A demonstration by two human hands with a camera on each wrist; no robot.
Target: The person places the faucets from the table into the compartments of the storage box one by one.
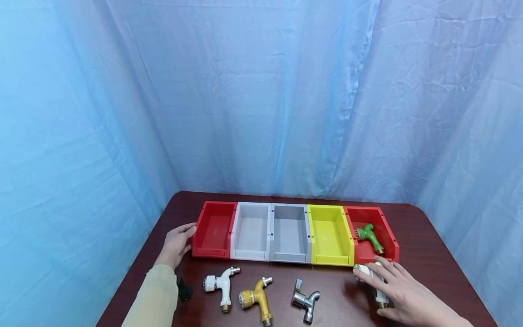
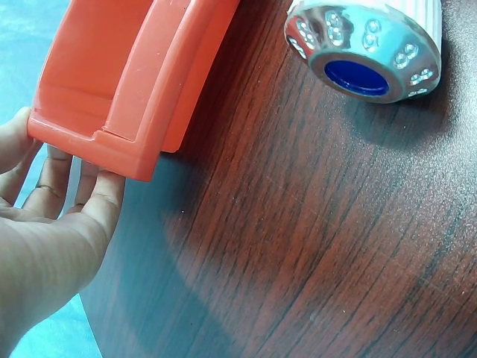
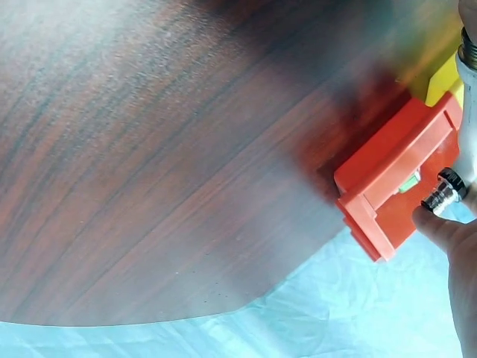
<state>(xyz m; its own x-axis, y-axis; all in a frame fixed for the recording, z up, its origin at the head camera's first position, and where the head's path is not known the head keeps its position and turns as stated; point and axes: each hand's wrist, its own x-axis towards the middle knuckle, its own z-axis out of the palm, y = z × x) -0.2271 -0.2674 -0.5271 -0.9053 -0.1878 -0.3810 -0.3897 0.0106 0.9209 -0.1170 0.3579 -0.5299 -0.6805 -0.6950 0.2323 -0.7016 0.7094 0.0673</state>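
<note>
My left hand (image 1: pixel 175 246) grips the outer side of the left red bin (image 1: pixel 210 252), its fingers bent against the wall in the left wrist view. A white faucet (image 3: pixel 467 127) is held by my right hand (image 1: pixel 404 293), above the table by the front edge of the right red bin (image 1: pixel 391 236). Fingers cover part of that faucet; in the right wrist view a fingertip touches its ribbed metal end. Inside the right red bin lies a green faucet (image 1: pixel 371 237).
Between the red bins stand a white bin (image 1: pixel 250 255), a grey bin (image 1: pixel 290 257) and a yellow bin (image 1: pixel 333 260). In front lie another white faucet (image 1: pixel 224 286), a yellow faucet (image 1: pixel 260 299) and a chrome faucet (image 1: pixel 306 300). Blue curtains (image 1: pixel 261 100) surround the table (image 1: pixel 327 290).
</note>
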